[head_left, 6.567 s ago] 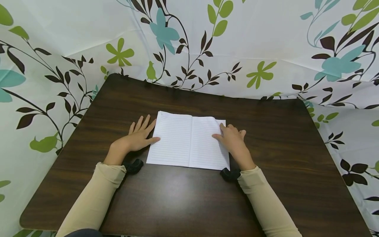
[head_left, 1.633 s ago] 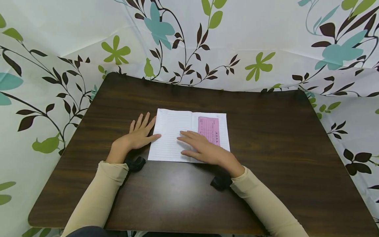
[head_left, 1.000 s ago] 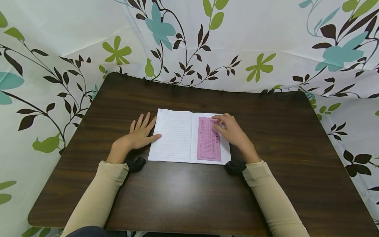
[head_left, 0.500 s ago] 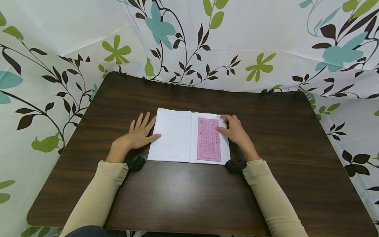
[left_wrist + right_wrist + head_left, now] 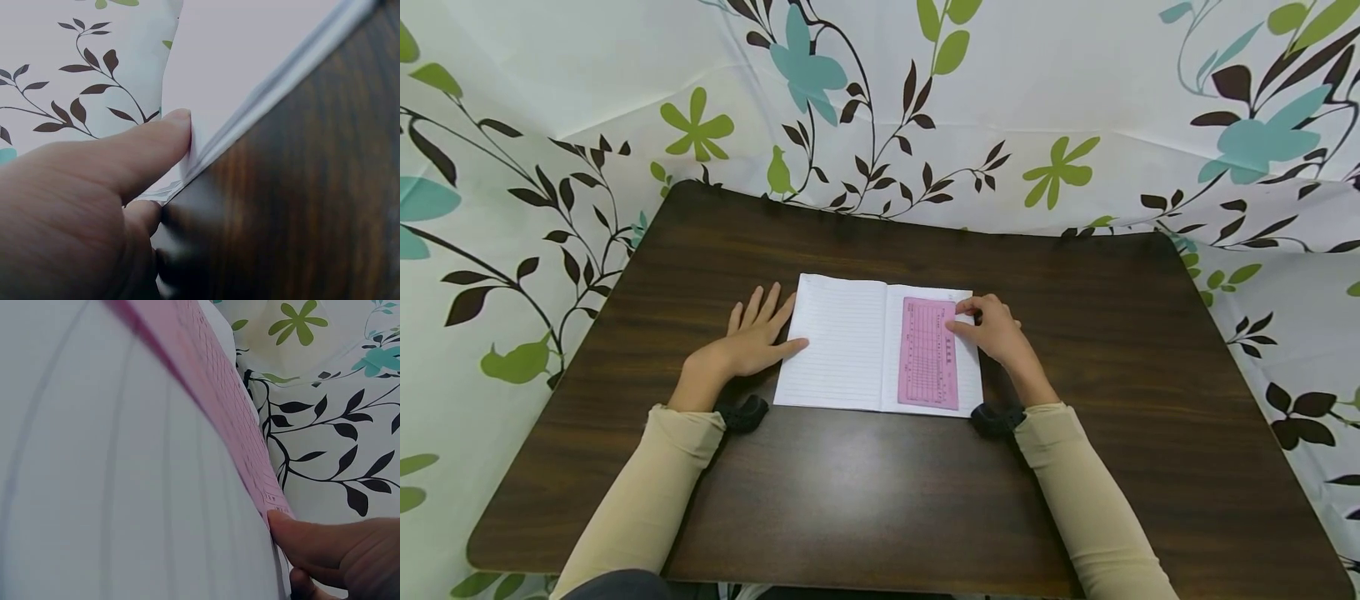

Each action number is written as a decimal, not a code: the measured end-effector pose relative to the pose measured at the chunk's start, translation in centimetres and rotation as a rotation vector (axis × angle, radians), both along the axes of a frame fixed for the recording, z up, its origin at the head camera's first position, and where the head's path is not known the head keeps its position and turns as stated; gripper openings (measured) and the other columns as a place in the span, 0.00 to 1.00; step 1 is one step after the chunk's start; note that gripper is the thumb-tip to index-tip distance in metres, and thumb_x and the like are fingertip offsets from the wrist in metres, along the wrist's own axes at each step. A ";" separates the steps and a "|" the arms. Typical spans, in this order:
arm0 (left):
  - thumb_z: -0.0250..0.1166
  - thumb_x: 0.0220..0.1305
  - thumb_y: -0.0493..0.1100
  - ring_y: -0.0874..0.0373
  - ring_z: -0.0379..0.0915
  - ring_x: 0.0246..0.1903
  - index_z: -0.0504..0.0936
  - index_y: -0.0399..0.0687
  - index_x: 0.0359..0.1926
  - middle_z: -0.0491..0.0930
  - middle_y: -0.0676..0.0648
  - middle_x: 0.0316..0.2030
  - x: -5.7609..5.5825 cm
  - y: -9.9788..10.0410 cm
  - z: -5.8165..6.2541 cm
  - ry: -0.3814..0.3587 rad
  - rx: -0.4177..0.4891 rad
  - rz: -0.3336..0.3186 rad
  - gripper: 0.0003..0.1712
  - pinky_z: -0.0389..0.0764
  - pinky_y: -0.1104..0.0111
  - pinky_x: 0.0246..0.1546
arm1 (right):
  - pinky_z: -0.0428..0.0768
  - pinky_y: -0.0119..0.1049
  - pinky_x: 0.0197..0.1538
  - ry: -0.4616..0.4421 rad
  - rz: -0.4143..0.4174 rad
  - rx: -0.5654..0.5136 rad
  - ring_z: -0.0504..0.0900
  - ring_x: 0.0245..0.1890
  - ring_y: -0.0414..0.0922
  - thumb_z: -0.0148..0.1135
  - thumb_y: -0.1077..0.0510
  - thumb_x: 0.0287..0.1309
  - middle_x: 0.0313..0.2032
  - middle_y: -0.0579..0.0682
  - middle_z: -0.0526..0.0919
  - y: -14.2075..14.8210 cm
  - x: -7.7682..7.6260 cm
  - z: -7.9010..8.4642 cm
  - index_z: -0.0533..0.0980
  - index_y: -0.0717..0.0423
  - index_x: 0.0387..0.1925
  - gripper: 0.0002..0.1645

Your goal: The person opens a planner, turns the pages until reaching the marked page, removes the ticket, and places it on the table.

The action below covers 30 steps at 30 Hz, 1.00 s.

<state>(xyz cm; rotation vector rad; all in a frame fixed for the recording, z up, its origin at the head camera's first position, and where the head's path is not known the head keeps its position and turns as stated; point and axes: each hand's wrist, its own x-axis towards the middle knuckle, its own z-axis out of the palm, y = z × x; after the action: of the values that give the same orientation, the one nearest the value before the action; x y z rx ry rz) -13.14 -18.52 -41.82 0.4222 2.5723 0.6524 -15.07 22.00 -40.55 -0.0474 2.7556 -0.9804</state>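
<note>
An open lined notebook (image 5: 838, 350) lies flat on the dark wooden table. On its right page rests a pink printed slip (image 5: 927, 358) with ruled columns. My left hand (image 5: 741, 350) lies on the table with spread fingers, its thumb pressing the left page's edge; the left wrist view shows that thumb (image 5: 169, 134) on the paper. At the slip's upper right edge, my right hand (image 5: 996, 333) pinches the pink slip between thumb and index finger. In the right wrist view the thumb (image 5: 294, 534) meets the end of the slip, beside the white ruled page.
The brown table (image 5: 1112, 400) extends around the notebook on every side. A white cloth (image 5: 880, 100) with leaf and flower prints hangs along the back and sides. Black straps (image 5: 745, 414) sit at both wrists.
Earlier the right hand was at the right page with no slip showing; then the pink slip lay uncovered there. The right hand moved to the slip's right edge and closed its fingers. The left hand stayed.
</note>
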 end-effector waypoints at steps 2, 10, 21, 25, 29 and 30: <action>0.46 0.75 0.73 0.41 0.08 0.81 0.30 0.56 0.85 0.18 0.42 0.83 0.0 0.0 0.0 0.000 -0.001 0.001 0.54 0.18 0.37 0.77 | 0.57 0.62 0.59 0.005 0.003 -0.013 0.67 0.55 0.58 0.68 0.50 0.69 0.55 0.62 0.75 0.1 0.0 -0.1 0.82 0.61 0.55 0.22; 0.47 0.76 0.72 0.41 0.08 0.82 0.31 0.55 0.85 0.18 0.42 0.83 0.1 0.1 0.0 -0.001 -0.003 0.002 0.54 0.18 0.37 0.77 | 0.62 0.58 0.61 -0.008 0.013 -0.112 0.71 0.52 0.56 0.63 0.52 0.73 0.54 0.62 0.76 1.0 -0.2 -0.3 0.82 0.63 0.56 0.20; 0.46 0.75 0.73 0.41 0.08 0.82 0.31 0.54 0.85 0.18 0.42 0.83 0.2 0.1 0.0 -0.006 -0.003 -0.002 0.54 0.18 0.37 0.77 | 0.73 0.33 0.44 -0.075 -0.042 -0.270 0.73 0.43 0.48 0.61 0.51 0.75 0.46 0.58 0.80 3.4 -0.5 0.3 0.80 0.64 0.58 0.22; 0.46 0.75 0.74 0.41 0.07 0.81 0.31 0.53 0.85 0.17 0.42 0.83 0.1 0.1 0.1 -0.002 0.000 -0.003 0.55 0.18 0.37 0.77 | 0.74 0.30 0.48 -0.066 -0.058 -0.274 0.74 0.46 0.47 0.61 0.50 0.75 0.51 0.59 0.81 4.2 -0.7 0.7 0.79 0.64 0.60 0.23; 0.44 0.74 0.76 0.40 0.07 0.81 0.31 0.53 0.85 0.16 0.42 0.82 0.0 0.0 0.2 0.009 0.002 -0.007 0.56 0.18 0.37 0.77 | 0.73 0.35 0.54 -0.055 -0.057 -0.248 0.74 0.51 0.50 0.58 0.50 0.77 0.56 0.62 0.81 5.4 -0.7 1.3 0.78 0.64 0.62 0.24; 0.44 0.73 0.76 0.40 0.08 0.81 0.31 0.52 0.85 0.16 0.42 0.82 0.0 0.0 0.2 0.012 0.002 -0.009 0.56 0.18 0.37 0.77 | 0.73 0.37 0.55 -0.049 -0.058 -0.234 0.74 0.52 0.51 0.58 0.50 0.77 0.56 0.63 0.81 5.7 -0.7 1.4 0.78 0.64 0.62 0.24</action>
<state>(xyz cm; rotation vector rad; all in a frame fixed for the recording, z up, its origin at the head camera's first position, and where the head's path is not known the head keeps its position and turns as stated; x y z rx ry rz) -13.11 -18.49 -41.66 0.4392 2.5800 0.6508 -15.78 27.73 -39.11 0.0190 2.5981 -1.2971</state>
